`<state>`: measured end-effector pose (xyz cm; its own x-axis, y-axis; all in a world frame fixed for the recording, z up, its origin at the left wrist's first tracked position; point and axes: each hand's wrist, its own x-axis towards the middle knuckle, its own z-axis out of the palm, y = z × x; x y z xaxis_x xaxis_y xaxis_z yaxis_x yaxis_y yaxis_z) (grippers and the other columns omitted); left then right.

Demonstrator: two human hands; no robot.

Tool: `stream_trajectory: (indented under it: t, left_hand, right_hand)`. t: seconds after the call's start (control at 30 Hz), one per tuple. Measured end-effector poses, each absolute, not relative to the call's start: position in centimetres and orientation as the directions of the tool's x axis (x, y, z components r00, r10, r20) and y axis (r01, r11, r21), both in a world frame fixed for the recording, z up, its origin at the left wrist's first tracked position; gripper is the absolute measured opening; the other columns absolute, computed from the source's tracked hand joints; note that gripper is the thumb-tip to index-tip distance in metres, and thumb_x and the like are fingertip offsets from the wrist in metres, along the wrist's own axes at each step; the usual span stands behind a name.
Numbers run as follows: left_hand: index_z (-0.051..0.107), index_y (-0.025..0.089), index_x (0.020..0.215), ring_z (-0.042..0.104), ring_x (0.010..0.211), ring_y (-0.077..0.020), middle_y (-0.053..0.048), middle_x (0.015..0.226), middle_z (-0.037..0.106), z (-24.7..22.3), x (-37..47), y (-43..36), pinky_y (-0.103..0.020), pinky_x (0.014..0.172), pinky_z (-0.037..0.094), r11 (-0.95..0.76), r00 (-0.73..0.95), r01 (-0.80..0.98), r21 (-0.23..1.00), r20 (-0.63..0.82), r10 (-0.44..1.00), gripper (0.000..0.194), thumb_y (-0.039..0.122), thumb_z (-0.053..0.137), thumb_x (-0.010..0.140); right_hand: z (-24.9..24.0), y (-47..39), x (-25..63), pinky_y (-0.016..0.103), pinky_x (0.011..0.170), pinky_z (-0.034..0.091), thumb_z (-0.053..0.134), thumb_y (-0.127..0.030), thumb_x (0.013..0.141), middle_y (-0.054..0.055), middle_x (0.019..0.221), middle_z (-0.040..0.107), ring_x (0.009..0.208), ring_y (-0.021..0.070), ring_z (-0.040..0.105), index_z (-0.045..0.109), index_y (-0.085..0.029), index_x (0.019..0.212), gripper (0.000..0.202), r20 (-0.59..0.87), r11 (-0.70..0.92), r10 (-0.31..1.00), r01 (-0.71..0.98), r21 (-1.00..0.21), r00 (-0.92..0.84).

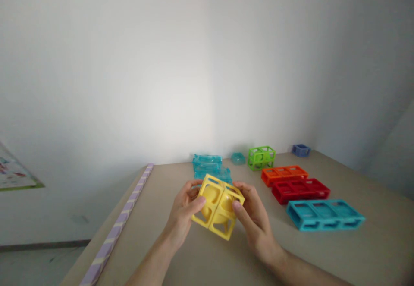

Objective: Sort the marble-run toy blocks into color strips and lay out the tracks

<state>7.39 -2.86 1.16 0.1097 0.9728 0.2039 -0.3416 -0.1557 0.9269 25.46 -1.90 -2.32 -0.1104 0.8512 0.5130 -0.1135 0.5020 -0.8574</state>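
A yellow open-sided block piece [217,207], made of several joined square cells, is held tilted above the table near the middle of the view. My left hand [185,210] grips its left side, with the thumb on the front face and the fingers behind. On the right side my right hand [254,217] holds it the same way, its thumb pressed near the right edge. Just behind the yellow piece lie clear teal pieces [207,165], partly hidden by it.
On the right of the table [139,243] lie a teal block [325,214], a red one [300,190] and an orange one [284,174]. Farther back are a green block [261,157], a small teal piece [238,158] and a blue one [301,150]. Striped edging [121,221] runs along the left.
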Motion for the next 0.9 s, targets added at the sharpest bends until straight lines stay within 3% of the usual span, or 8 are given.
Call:
stream_trajectory:
  t: [0.1, 0.23, 0.53, 0.9]
  left_hand:
    - [0.059, 0.019, 0.104, 0.061, 0.081, -0.0167, -0.003, 0.090, 0.065, 0.8, 7.2, -2.8, -0.025, 0.072, 0.046, -0.241, 0.147, -0.128, 0.962, 0.259, 0.955, 0.033, 0.035, 0.070, 0.077]
    - [0.063, 0.016, 0.087, 0.057, 0.075, -0.0149, -0.002, 0.081, 0.062, 0.4, 7.1, -2.8, -0.024, 0.068, 0.043, -0.302, 0.173, 0.116, 0.946, 0.281, 0.944, 0.022, 0.038, 0.061, 0.084]
    - [0.058, 0.017, 0.075, 0.046, 0.062, -0.0109, 0.002, 0.068, 0.052, -0.3, 7.2, -2.7, -0.022, 0.058, 0.035, -0.289, 0.090, 0.158, 0.944, 0.278, 0.956, 0.019, 0.033, 0.056, 0.085]
    - [0.051, 0.017, 0.065, 0.041, 0.057, -0.0104, 0.003, 0.060, 0.045, -0.6, 7.1, -2.6, -0.022, 0.054, 0.030, -0.296, 0.065, 0.177, 0.939, 0.289, 0.955, 0.025, 0.035, 0.058, 0.081]
  right_hand:
    - [-2.2, -1.6, 25.6, 0.032, 0.081, 0.048, 0.052, -0.035, 0.094, 0.006, 0.105, 0.060, 0.092, 0.0193, 0.059, 0.050, -0.024, 0.119, 0.027, 0.507, 0.521, 0.814, -0.031, -0.853, -0.282]
    - [-1.6, -1.5, 25.7, 0.033, 0.086, 0.046, 0.060, -0.029, 0.088, 0.005, 0.107, 0.061, 0.097, 0.0202, 0.058, 0.053, -0.023, 0.117, 0.030, 0.502, 0.592, 0.711, 0.035, -0.805, -0.492]
    - [-1.5, -1.7, 25.8, 0.034, 0.095, 0.045, 0.066, -0.014, 0.080, 0.006, 0.120, 0.058, 0.107, 0.0207, 0.057, 0.045, -0.024, 0.125, 0.051, 0.395, 0.532, 0.727, 0.098, -0.841, -0.561]
    - [-1.2, -1.4, 26.1, 0.035, 0.099, 0.042, 0.066, -0.013, 0.081, 0.006, 0.122, 0.056, 0.113, 0.0210, 0.053, 0.044, -0.026, 0.132, 0.057, 0.433, 0.621, 0.668, 0.133, -0.773, -0.606]
